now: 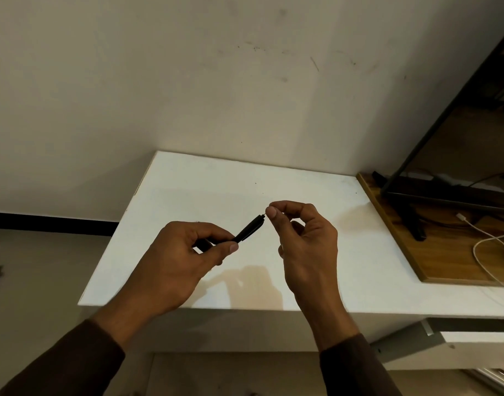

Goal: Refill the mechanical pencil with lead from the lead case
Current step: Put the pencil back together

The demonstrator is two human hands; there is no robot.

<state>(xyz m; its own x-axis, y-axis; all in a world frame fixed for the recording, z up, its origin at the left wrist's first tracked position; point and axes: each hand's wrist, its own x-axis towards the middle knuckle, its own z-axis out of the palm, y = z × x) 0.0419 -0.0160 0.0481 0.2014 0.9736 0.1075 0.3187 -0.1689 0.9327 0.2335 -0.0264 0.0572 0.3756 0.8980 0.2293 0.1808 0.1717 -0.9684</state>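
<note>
The left hand [185, 252] was closed on the black pencil [249, 231], gripping its lower part, so the open rear end pointed up and to the right. The right hand [302, 232] pinched a lead [265, 215] between thumb and forefinger, right at that open end; only a very short piece of lead showed, and whether it was already inside the barrel could not be told. Both hands hovered above the white table [188, 190]. The lead case was not in view.

The lead was probably very thin and brittle, so it should be held close to the tip and pushed straight, not sideways, or it could snap. The pencil looked light and stiff, easy to keep steady by its middle.

There was much free room on the table under the hands. The wooden board [402, 232] with a white cable [485, 252] lay well apart to the right, and the front edge of the table was near the wrists.
</note>
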